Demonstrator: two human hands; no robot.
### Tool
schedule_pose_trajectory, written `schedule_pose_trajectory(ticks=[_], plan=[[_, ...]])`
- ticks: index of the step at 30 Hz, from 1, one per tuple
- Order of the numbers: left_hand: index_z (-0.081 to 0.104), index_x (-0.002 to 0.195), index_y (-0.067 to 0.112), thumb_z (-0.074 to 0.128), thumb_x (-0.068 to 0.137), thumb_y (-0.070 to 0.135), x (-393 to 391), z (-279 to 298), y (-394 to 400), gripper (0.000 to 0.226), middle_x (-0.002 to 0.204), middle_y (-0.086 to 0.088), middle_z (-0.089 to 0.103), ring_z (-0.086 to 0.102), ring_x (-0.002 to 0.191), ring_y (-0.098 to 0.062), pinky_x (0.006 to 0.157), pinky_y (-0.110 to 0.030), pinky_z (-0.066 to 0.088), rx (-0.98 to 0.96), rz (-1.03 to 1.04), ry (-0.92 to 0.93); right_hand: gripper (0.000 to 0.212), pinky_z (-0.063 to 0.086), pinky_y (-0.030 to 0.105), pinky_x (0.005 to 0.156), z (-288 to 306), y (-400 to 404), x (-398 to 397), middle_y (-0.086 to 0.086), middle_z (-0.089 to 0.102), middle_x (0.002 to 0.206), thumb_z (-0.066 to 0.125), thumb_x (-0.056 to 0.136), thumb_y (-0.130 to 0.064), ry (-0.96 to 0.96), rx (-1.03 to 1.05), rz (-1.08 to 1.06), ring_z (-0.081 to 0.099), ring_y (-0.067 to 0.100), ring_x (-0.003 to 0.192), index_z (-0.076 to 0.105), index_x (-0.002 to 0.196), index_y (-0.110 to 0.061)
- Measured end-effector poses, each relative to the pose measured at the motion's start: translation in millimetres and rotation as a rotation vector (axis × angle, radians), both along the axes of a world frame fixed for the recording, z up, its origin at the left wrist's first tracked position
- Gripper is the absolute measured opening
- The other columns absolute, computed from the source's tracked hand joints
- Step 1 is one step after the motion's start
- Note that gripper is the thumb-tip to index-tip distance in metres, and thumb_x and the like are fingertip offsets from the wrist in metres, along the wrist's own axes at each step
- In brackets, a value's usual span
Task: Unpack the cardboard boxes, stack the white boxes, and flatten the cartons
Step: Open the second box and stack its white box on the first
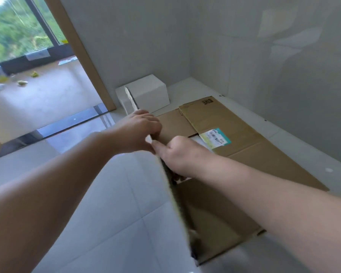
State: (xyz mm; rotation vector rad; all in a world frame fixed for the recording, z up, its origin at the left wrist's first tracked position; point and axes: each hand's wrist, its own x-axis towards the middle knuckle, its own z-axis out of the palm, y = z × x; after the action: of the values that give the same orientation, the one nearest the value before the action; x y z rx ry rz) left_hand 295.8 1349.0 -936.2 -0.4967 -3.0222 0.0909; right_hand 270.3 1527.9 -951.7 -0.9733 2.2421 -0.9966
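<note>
Head view. A flattened carton (220, 123) lies on the floor (110, 194) in the corner where two tiled walls (254, 56) meet. Its long axis runs from the near right of the frame toward the far corner. A label (216, 137) sits on its upper face, and a printed code mark near its far end is too small to read.

A second cardboard panel (211, 219) lies nearer the camera, overlapping the first. Its left edge is raised and seen edge-on, running from the bottom of the frame up to the hands. That edge is blurred, so I cannot tell whether it is a flap or a side of the carton.

The left hand (140, 131) grips the top of the raised edge, fingers curled over it. The right hand (177, 154) grips the same edge just below, fingers curled, forefinger extended along the cardboard. The two hands nearly touch. Both forearms cover much of the floor and the near panel.

Two white boxes (148, 93) stand against the far wall beside the door frame (83, 52), just beyond the carton's far end. The one behind is largely hidden.

Through the doorway small yellow scraps (28, 77) lie on the floor; they are blurred.
</note>
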Motion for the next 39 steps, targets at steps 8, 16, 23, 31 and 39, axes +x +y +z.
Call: schedule_pose_trajectory(ticks=[8, 16, 23, 31, 39], plan=[[0.061, 0.094, 0.026, 0.045, 0.074, -0.003, 56.3, -32.1, -75.8, 0.038, 0.107, 0.003, 0.046, 0.05, 0.094, -0.019, 0.07, -0.033, 0.046, 0.073, 0.598, -0.601, 0.039, 0.024, 0.03, 0.052, -55.3, -11.9, 5.0, 0.0, 0.032, 0.056, 0.042, 0.098, -0.032, 0.055, 0.209, 0.184, 0.03, 0.018, 0.052, 0.034, 0.064, -0.015], [0.046, 0.135, 0.01, 0.039, 0.097, 0.05, 28.6, -105.2, -15.4, 0.056, 0.132, -0.007, 0.053, 0.052, 0.118, -0.027, 0.095, -0.032, 0.042, -0.026, 0.563, -0.621, 0.028, 0.036, 0.029, 0.059, -86.2, -5.2, -15.0, 0.004, 0.053, 0.075, 0.042, 0.097, -0.028, 0.149, 0.372, 0.15, 0.049, 0.022, 0.07, 0.054, 0.079, -0.01], [0.042, 0.136, -0.003, 0.044, 0.097, 0.045, -6.4, -140.2, 27.5, 0.062, 0.138, -0.021, 0.047, 0.056, 0.116, -0.034, 0.092, -0.036, 0.045, -0.069, 0.735, -0.651, 0.045, 0.033, 0.039, 0.105, -116.5, 21.1, -36.8, 0.014, 0.035, 0.139, 0.036, 0.1, -0.038, 0.159, 0.603, 0.073, 0.032, 0.029, 0.133, 0.042, 0.13, -0.005], [0.057, 0.122, 0.004, 0.048, 0.093, 0.001, -5.2, -134.0, 33.3, 0.031, 0.119, -0.004, 0.062, 0.059, 0.109, -0.021, 0.099, -0.031, 0.045, 0.031, 0.837, -0.668, 0.07, 0.001, 0.043, 0.119, -124.1, 40.6, -44.7, 0.016, -0.013, 0.159, 0.025, 0.101, -0.049, 0.165, 0.715, 0.042, -0.016, 0.031, 0.146, 0.003, 0.153, -0.007], [0.044, 0.133, -0.002, 0.052, 0.09, 0.008, -17.7, -145.6, 27.7, 0.044, 0.136, -0.025, 0.049, 0.049, 0.125, -0.039, 0.107, -0.046, 0.038, -0.027, 0.913, -0.603, 0.067, -0.004, 0.042, 0.118, -78.9, 59.6, -63.4, 0.017, -0.014, 0.158, 0.024, 0.1, -0.049, 0.426, 0.741, 0.021, -0.017, 0.032, 0.145, 0.009, 0.153, -0.009]])
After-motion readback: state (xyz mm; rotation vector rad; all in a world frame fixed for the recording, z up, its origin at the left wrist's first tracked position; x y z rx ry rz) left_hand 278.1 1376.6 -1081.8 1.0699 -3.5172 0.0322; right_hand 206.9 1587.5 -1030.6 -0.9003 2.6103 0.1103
